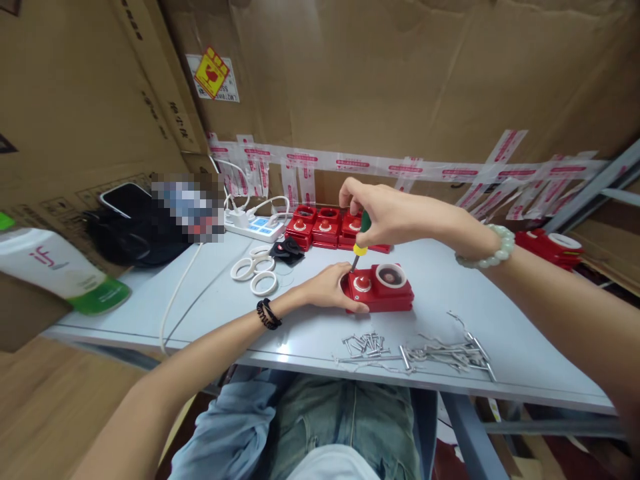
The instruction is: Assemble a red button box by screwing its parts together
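Observation:
A red box-shaped device (383, 299) with a white ring and a red knob lies on the white table (210, 307). My left hand (330, 285) is closed around its left end, the thumb along the near side. Above it, my right hand (385, 212) grips a screwdriver (360, 249) with a green and yellow handle. The screwdriver stands nearly upright, its tip at the device's far left corner; whether it sits in a screw I cannot tell. In front of the device lie several loose screws (367, 344) and a pile of metal rods with chains (445, 353).
Several similar red devices (326, 227) stand in a row behind, with more red units (550, 247) at the right. White rings (263, 283) and a black pouch (287, 252) lie left of my hands, near a power strip (257, 227). A bottle (60, 270) leans far left. Cardboard (400, 80) walls the back.

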A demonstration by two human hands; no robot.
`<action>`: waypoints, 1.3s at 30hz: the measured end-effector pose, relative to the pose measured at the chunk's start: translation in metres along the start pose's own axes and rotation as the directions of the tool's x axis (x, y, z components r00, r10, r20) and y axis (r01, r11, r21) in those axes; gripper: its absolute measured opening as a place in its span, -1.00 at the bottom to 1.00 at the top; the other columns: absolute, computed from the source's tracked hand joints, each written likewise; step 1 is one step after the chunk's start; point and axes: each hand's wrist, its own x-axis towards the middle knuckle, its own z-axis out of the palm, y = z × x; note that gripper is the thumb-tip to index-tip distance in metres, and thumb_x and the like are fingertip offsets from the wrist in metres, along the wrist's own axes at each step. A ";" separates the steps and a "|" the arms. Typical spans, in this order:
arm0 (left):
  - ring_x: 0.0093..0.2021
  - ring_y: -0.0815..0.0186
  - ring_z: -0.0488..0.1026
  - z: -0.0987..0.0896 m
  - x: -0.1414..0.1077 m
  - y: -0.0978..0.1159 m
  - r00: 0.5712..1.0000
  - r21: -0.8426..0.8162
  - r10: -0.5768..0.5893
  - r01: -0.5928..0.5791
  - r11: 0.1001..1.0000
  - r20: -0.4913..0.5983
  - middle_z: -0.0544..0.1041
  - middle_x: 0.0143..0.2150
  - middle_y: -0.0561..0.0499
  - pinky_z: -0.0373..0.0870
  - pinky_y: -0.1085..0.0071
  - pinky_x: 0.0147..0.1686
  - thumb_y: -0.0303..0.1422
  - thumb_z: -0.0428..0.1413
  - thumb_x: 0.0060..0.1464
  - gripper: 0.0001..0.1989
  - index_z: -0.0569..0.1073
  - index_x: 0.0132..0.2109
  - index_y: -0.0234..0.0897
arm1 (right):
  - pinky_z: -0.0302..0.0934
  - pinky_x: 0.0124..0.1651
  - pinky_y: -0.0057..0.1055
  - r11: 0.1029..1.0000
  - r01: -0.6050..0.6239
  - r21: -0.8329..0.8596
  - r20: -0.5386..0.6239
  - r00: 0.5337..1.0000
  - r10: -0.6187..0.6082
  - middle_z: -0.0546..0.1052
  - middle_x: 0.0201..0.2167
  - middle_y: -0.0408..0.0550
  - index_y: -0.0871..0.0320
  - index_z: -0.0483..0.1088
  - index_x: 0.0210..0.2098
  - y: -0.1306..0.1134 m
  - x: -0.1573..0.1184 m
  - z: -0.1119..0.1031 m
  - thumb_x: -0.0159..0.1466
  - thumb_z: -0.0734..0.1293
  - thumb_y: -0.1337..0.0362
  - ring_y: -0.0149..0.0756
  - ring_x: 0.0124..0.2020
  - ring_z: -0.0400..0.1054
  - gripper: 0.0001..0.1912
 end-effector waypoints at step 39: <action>-0.14 0.23 0.52 -0.021 0.019 0.008 0.826 -0.095 0.226 -0.318 0.944 -0.516 0.58 -0.13 -0.13 0.46 0.29 -0.11 -0.15 0.28 0.04 -0.62 0.48 -0.09 -0.34 | 0.17 -0.33 -0.28 0.974 0.072 0.215 -0.377 0.926 0.014 0.44 -0.35 -0.07 0.11 0.22 -0.25 0.005 0.002 0.030 0.19 0.34 0.31 -0.31 -0.39 0.27 -0.81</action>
